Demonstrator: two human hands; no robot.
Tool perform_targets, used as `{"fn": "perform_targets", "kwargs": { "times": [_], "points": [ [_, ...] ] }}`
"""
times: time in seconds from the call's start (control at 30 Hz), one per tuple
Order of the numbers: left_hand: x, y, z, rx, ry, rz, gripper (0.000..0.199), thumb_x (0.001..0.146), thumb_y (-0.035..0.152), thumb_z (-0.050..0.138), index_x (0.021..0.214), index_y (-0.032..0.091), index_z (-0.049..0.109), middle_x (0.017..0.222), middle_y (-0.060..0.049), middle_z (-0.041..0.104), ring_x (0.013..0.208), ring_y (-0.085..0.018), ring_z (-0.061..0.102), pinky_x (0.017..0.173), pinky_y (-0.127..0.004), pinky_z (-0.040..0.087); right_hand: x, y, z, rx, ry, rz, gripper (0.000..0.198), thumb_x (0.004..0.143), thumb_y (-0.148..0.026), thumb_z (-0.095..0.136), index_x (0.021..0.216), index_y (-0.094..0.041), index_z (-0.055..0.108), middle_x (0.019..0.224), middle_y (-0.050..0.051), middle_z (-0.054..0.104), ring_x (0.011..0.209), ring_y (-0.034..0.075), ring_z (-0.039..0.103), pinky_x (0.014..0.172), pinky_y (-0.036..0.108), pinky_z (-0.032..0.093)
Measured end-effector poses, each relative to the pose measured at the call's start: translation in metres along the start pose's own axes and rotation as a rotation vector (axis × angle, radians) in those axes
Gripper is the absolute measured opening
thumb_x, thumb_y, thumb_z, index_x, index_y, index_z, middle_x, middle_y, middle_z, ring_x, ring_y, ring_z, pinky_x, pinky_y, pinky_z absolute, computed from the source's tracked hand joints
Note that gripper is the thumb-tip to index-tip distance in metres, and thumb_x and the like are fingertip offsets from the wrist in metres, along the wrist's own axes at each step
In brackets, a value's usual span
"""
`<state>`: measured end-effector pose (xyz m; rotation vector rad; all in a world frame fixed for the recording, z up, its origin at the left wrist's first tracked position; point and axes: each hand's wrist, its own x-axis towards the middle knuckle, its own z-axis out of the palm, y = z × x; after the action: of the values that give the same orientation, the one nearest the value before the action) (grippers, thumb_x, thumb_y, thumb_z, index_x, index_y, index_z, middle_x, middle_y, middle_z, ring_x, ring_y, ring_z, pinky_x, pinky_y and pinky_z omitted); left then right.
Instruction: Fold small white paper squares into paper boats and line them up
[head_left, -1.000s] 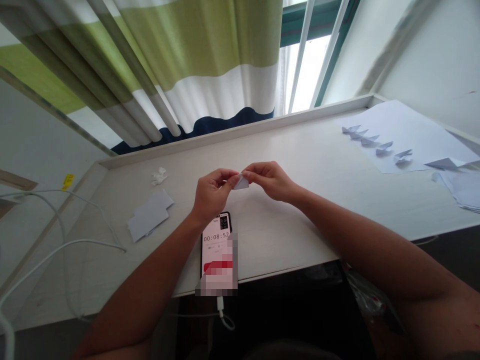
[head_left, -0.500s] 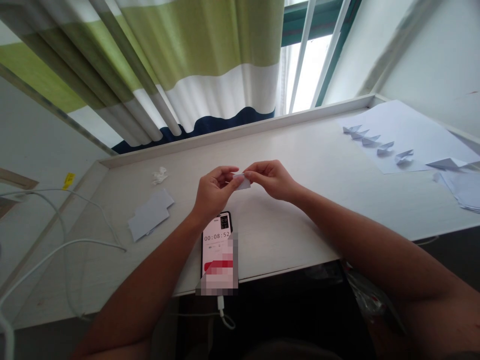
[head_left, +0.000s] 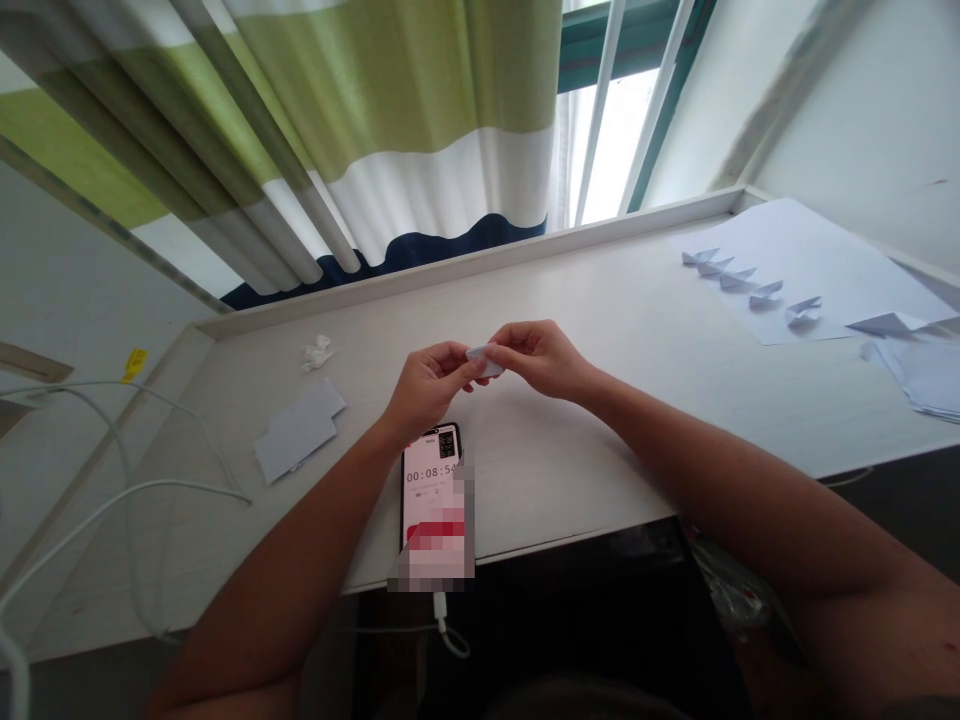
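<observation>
Both hands meet over the middle of the white desk [head_left: 570, 470], above the far end of a phone. Between them is a small folded piece of white paper [head_left: 491, 369]. My left hand [head_left: 429, 382] pinches its left side, the thumb lying on the near face. From the other side my right hand [head_left: 541, 358] grips the paper between thumb and fingers near its top edge. Fingers cover part of the paper, so its full shape is hidden.
A phone [head_left: 431, 500] showing a timer lies below my left hand, a cable plugged in. Paper pieces [head_left: 300, 432] and a crumpled tissue [head_left: 317, 353] lie left. At right, several small folded paper boats [head_left: 766, 294] stand on a large sheet [head_left: 795, 240], beside stacked paper [head_left: 919, 375].
My left fingers have curled in behind the paper, and my right hand has closed further over it. The paper's visible outline has changed from squarish to more pointed.
</observation>
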<state>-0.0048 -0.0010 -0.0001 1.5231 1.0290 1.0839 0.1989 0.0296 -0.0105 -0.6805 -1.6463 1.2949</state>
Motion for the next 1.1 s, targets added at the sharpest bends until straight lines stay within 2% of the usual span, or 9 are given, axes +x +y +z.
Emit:
{"fn": "perform_targets", "kwargs": {
  "times": [0.17,0.3,0.43,0.53,0.63,0.73,0.8,0.93,1.1],
  "points": [
    [0.003,-0.004,-0.003,0.100,0.046,0.056,0.035,0.089,0.054,0.083,0.089,0.019,0.083,0.082,-0.006,0.079,0.071,-0.016,0.067,0.064,-0.028,0.053,-0.001,0.001,0.000,-0.038,0.015,0.010,0.051,0.085,-0.067,0.084,0.086,-0.016,0.074,0.078,0.006,0.077,0.070,0.017,0.071,0.065,0.031,0.058],
    [0.001,-0.006,-0.001,0.264,0.210,0.149,0.028,0.087,0.045,0.087,0.100,0.020,0.079,0.074,0.000,0.071,0.063,-0.012,0.059,0.057,-0.024,0.046,0.000,0.003,0.002,-0.097,0.087,0.028,0.052,0.085,-0.068,0.084,0.082,-0.017,0.071,0.073,0.003,0.074,0.065,0.015,0.069,0.061,0.030,0.056],
    [-0.003,-0.005,0.002,0.497,0.296,0.377,0.012,0.092,0.033,0.081,0.090,0.021,0.077,0.089,-0.002,0.077,0.078,-0.016,0.069,0.067,-0.026,0.054,0.001,0.004,0.006,-0.026,0.124,0.067,0.052,0.086,-0.068,0.083,0.085,-0.017,0.072,0.083,0.007,0.078,0.078,0.019,0.075,0.071,0.033,0.064],
    [-0.004,-0.007,0.004,0.533,0.285,0.429,0.011,0.096,0.029,0.077,0.101,0.022,0.083,0.103,-0.006,0.083,0.090,-0.019,0.075,0.077,-0.031,0.060,0.001,0.005,0.008,0.004,0.101,0.063,0.048,0.088,-0.064,0.082,0.091,-0.017,0.076,0.089,0.008,0.080,0.085,0.021,0.076,0.076,0.036,0.066],
    [-0.003,-0.010,0.008,0.404,0.270,0.312,0.024,0.096,0.033,0.079,0.117,0.022,0.085,0.113,-0.008,0.085,0.096,-0.022,0.079,0.087,-0.037,0.064,0.000,0.005,0.009,-0.066,0.098,-0.009,0.035,0.093,-0.052,0.081,0.100,-0.018,0.079,0.099,0.008,0.081,0.091,0.021,0.075,0.084,0.039,0.065],
    [-0.002,-0.009,0.010,0.149,0.229,0.191,0.030,0.091,0.039,0.085,0.115,0.020,0.086,0.114,-0.010,0.086,0.101,-0.025,0.081,0.094,-0.041,0.065,-0.003,0.005,0.005,-0.234,0.095,-0.143,0.022,0.099,-0.038,0.076,0.108,-0.019,0.080,0.109,0.009,0.078,0.100,0.023,0.074,0.088,0.042,0.064],
    [0.000,-0.007,0.010,-0.049,0.204,0.136,0.036,0.086,0.043,0.090,0.113,0.019,0.085,0.112,-0.010,0.086,0.102,-0.026,0.081,0.098,-0.044,0.065,-0.004,0.005,0.002,-0.406,0.077,-0.275,0.022,0.100,-0.033,0.075,0.117,-0.021,0.080,0.112,0.010,0.074,0.105,0.025,0.071,0.091,0.045,0.062],
    [0.002,-0.001,0.005,-0.329,0.169,0.029,0.041,0.082,0.049,0.093,0.108,0.019,0.084,0.107,-0.009,0.085,0.102,-0.025,0.082,0.103,-0.047,0.065,-0.004,0.008,-0.003,-0.721,0.086,-0.495,0.032,0.099,-0.031,0.079,0.131,-0.028,0.078,0.125,0.011,0.068,0.118,0.031,0.061,0.100,0.052,0.058],
    [0.004,-0.001,0.003,-0.412,0.200,-0.032,0.033,0.077,0.036,0.097,0.099,0.018,0.082,0.099,-0.006,0.085,0.095,-0.020,0.081,0.103,-0.045,0.065,-0.001,0.012,-0.007,-0.878,0.067,-0.601,0.023,0.108,-0.032,0.067,0.128,-0.034,0.080,0.122,0.010,0.069,0.113,0.028,0.061,0.095,0.048,0.059]
  ]
}}
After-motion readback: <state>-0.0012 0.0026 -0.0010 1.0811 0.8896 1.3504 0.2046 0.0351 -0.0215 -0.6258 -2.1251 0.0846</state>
